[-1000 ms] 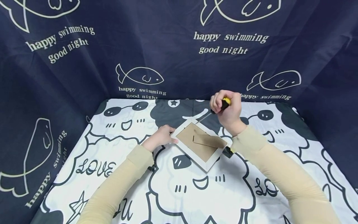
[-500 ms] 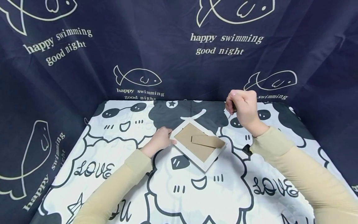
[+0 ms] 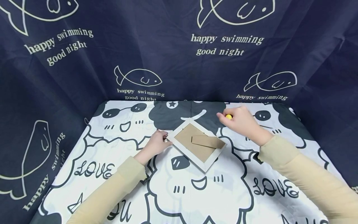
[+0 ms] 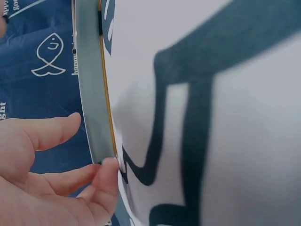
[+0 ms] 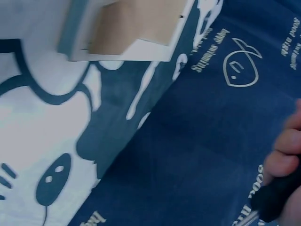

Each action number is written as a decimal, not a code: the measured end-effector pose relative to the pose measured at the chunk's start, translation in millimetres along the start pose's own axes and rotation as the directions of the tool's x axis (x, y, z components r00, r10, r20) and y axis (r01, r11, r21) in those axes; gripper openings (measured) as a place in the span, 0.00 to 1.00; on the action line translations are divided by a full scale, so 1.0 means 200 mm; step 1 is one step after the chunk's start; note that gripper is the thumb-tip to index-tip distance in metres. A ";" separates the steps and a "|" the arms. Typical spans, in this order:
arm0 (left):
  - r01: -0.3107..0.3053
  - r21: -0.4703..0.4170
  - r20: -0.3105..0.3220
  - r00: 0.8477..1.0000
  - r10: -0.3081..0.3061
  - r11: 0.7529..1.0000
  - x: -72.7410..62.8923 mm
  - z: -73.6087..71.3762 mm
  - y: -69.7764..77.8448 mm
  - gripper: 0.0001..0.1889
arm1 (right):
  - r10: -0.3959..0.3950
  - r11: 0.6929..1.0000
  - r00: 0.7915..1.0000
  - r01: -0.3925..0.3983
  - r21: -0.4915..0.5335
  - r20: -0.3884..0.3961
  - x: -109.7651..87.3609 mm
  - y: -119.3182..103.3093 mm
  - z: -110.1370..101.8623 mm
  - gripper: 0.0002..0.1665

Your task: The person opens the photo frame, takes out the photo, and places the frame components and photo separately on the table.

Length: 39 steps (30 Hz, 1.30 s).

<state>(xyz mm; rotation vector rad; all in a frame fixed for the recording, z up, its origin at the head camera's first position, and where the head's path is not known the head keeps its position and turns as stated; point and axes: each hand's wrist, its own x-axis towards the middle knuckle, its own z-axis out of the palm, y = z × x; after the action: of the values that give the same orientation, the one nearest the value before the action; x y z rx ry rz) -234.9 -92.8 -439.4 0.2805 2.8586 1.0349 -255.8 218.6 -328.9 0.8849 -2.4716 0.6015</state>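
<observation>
A white picture frame (image 3: pixel 193 157) lies face down on the cloth, turned so its corners point toward and away from me. Its brown backing (image 3: pixel 185 137) faces up, with a brown stand leg (image 3: pixel 208 141) slanting across to the right corner. My left hand (image 3: pixel 154 144) is at the frame's left corner; in the left wrist view its fingertips pinch the end of the frame's edge. Right of the frame, my right hand (image 3: pixel 241 123) grips a screwdriver (image 3: pixel 229 117) with a black and yellow handle. The screwdriver's thin metal shaft points right, away from the frame.
A white and dark patterned cloth (image 3: pixel 112 199) covers the table under both hands. Behind it and along the sides hangs a dark blue curtain (image 3: pixel 179 53) printed with fish and words, close to the table's far edge (image 3: pixel 131 100).
My right hand has drawn the screwdriver off the frame's top corner to the right and turned it, so the shaft now points away. My left hand has shifted slightly outward at the left corner.
</observation>
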 end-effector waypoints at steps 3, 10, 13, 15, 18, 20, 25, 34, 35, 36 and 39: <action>0.033 -0.066 0.001 0.999 -0.033 0.997 0.00 0.00 -0.01 0.24 | 0.117 0.993 0.979 -0.117 -0.008 0.166 -0.05 0.04 0.03 0.14; 0.147 -0.199 0.035 0.989 -0.143 0.969 -0.01 0.00 -0.01 0.25 | 0.219 0.974 0.887 -0.222 -0.040 0.406 -0.17 0.12 0.14 0.09; 0.177 -0.244 0.051 0.984 -0.170 0.954 0.00 0.00 -0.01 0.24 | 0.228 0.972 0.859 -0.230 -0.052 0.458 -0.22 0.13 0.18 0.11; 0.195 -0.277 0.067 0.981 -0.184 0.941 0.00 0.00 -0.01 0.24 | 0.248 0.966 0.834 -0.251 -0.062 0.492 -0.25 0.13 0.21 0.13; 0.201 -0.311 0.085 0.979 -0.183 0.929 0.01 0.00 -0.01 0.23 | 0.291 0.955 0.805 -0.276 -0.108 0.517 -0.29 0.14 0.24 0.16; 0.197 -0.326 0.090 0.980 -0.177 0.925 0.01 0.00 -0.01 0.23 | 0.309 0.950 0.806 -0.288 -0.122 0.505 -0.31 0.15 0.26 0.18; 0.201 -0.367 0.093 0.979 -0.180 0.908 0.05 0.00 -0.01 0.21 | 0.332 0.942 0.823 -0.319 -0.108 0.462 -0.34 0.18 0.28 0.18; 0.223 -0.351 0.084 0.975 -0.207 0.910 0.09 0.01 -0.03 0.17 | 0.355 0.924 0.807 -0.378 -0.047 0.472 -0.38 0.23 0.32 0.16; 0.221 -0.344 0.081 0.975 -0.206 0.913 0.09 0.01 -0.03 0.17 | 0.358 0.922 0.804 -0.386 -0.043 0.475 -0.38 0.23 0.32 0.15; 0.219 -0.341 0.078 0.976 -0.204 0.914 0.09 0.01 -0.02 0.16 | 0.365 0.918 0.798 -0.394 -0.042 0.480 -0.38 0.22 0.32 0.15; 0.213 -0.341 0.074 0.977 -0.200 0.915 0.09 0.01 -0.02 0.15 | 0.383 0.909 0.785 -0.414 -0.048 0.487 -0.38 0.22 0.31 0.13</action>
<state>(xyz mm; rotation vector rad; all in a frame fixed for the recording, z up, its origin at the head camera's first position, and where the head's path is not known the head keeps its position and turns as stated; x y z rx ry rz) -252.8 -91.0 -444.1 -0.0306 2.5366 1.4379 -247.9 251.7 -431.2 0.5758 -3.1644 0.6563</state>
